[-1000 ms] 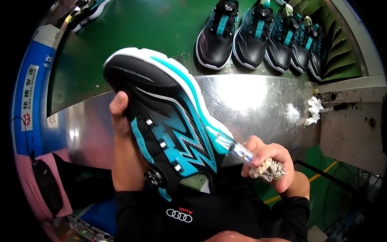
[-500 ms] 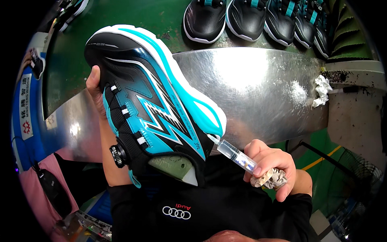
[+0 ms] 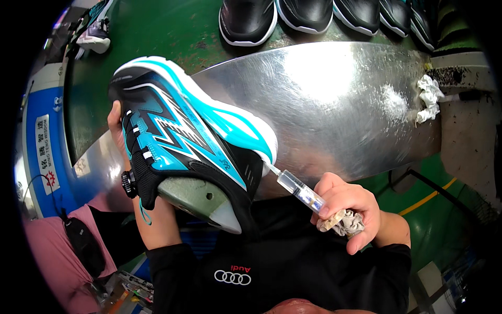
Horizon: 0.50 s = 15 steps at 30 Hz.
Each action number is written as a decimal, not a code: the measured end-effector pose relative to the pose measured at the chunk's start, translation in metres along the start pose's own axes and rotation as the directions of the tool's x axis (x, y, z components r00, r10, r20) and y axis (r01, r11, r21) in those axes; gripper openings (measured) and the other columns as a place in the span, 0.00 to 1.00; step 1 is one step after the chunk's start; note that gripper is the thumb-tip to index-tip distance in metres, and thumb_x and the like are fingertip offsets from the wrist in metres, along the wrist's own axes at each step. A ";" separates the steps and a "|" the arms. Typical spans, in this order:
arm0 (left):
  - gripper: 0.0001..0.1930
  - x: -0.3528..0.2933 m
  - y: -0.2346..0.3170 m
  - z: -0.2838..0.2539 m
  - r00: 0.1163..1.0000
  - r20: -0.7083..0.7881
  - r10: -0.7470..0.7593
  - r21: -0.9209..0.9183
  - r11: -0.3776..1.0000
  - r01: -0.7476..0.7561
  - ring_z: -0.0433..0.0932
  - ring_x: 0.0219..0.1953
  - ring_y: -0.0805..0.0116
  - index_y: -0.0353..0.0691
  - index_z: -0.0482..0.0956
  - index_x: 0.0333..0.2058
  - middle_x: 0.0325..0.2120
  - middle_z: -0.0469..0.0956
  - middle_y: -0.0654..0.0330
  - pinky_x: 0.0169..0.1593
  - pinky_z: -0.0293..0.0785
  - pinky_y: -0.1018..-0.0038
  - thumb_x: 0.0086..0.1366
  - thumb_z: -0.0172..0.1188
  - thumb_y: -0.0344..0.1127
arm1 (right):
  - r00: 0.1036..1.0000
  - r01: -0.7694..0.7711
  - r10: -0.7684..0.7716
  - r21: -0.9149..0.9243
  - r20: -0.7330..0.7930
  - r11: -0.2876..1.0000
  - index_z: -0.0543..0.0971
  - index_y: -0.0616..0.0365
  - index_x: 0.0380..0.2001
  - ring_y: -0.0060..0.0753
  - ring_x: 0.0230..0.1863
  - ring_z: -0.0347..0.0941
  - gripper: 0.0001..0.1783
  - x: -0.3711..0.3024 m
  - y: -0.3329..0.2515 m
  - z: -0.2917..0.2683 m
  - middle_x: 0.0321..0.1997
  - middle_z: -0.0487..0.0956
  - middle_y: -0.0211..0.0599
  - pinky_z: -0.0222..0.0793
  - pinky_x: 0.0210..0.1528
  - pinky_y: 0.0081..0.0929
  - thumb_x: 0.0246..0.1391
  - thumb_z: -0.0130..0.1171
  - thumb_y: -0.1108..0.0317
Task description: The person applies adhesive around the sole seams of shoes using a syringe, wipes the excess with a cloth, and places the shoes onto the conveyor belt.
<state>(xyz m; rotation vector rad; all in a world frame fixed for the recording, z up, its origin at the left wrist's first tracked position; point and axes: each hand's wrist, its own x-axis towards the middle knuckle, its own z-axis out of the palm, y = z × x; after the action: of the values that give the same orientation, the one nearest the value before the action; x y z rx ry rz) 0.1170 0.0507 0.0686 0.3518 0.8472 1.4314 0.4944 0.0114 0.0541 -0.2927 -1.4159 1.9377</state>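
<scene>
A black and turquoise sneaker (image 3: pixel 180 138) with a white and turquoise sole is held tilted, toe toward the far left. A green shoe last (image 3: pixel 191 194) fills its opening. My left hand (image 3: pixel 116 121) grips the sneaker from the left side; most of its fingers are hidden behind the shoe. My right hand (image 3: pixel 348 196) is closed around a clear syringe (image 3: pixel 300 191). The syringe's narrow tip meets the seam between sole and upper at the heel. A crumpled off-white cloth or paper wad (image 3: pixel 347 223) is tucked in the same hand.
Several black sneakers (image 3: pixel 303 14) stand in a row along the far side of the green bench (image 3: pixel 157 31). A metal plate (image 3: pixel 345 120) carries white residue and a crumpled white scrap (image 3: pixel 429 98) near a dark-handled tool. At the left, another person's pink garment (image 3: pixel 57 256) shows.
The sneaker has come nearer and turned, showing more of its opening and last. The right hand and syringe have shifted slightly left with it, the tip staying at the heel seam.
</scene>
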 end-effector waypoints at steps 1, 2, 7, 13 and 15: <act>0.24 -0.004 0.002 -0.004 1.000 -0.015 -0.013 0.029 0.999 0.013 0.77 0.45 0.57 0.38 0.71 0.50 0.46 0.75 0.51 0.49 0.73 0.59 0.61 0.51 0.50 | 1.000 -0.004 0.004 -0.002 0.001 1.000 0.75 0.63 0.45 0.29 0.33 0.60 0.33 -0.001 0.002 -0.001 0.37 0.80 0.34 0.57 0.39 0.23 0.40 0.69 0.50; 0.24 -0.010 0.003 -0.008 0.999 -0.035 -0.026 0.055 0.998 0.027 0.77 0.45 0.57 0.38 0.71 0.50 0.46 0.75 0.51 0.49 0.73 0.59 0.62 0.51 0.50 | 1.000 0.005 -0.005 0.007 -0.010 1.000 0.75 0.63 0.45 0.29 0.33 0.60 0.33 -0.001 0.004 -0.002 0.37 0.80 0.34 0.57 0.39 0.23 0.40 0.69 0.50; 0.25 -0.040 0.013 -0.035 0.994 -0.090 -0.058 0.069 0.996 0.064 0.76 0.45 0.55 0.33 0.70 0.49 0.45 0.75 0.48 0.48 0.73 0.59 0.64 0.48 0.50 | 0.998 0.061 -0.061 -0.039 -0.008 0.997 0.75 0.63 0.46 0.29 0.33 0.61 0.32 0.005 0.011 -0.003 0.39 0.80 0.34 0.58 0.38 0.23 0.39 0.71 0.55; 0.19 -0.104 0.041 -0.106 0.977 -0.195 0.085 0.508 0.861 0.026 0.73 0.48 0.56 0.36 0.70 0.50 0.47 0.74 0.53 0.55 0.68 0.59 0.65 0.48 0.42 | 0.996 0.084 -0.088 -0.113 -0.030 0.990 0.75 0.60 0.45 0.30 0.32 0.63 0.31 0.017 0.016 0.005 0.40 0.79 0.33 0.59 0.37 0.24 0.35 0.73 0.62; 0.18 -0.115 0.019 -0.087 0.977 -0.155 0.144 0.548 0.836 -0.036 0.72 0.50 0.56 0.36 0.69 0.51 0.47 0.74 0.53 0.58 0.65 0.59 0.65 0.48 0.39 | 0.993 0.088 -0.097 -0.140 -0.060 0.986 0.75 0.60 0.45 0.29 0.32 0.63 0.30 0.018 0.021 0.010 0.41 0.79 0.31 0.59 0.37 0.24 0.36 0.73 0.63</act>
<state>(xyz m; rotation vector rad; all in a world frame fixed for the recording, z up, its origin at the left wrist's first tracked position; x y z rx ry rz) 0.0529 -0.0796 0.0578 0.7004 1.4182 1.3029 0.4669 0.0127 0.0428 -0.3464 -1.4948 1.7441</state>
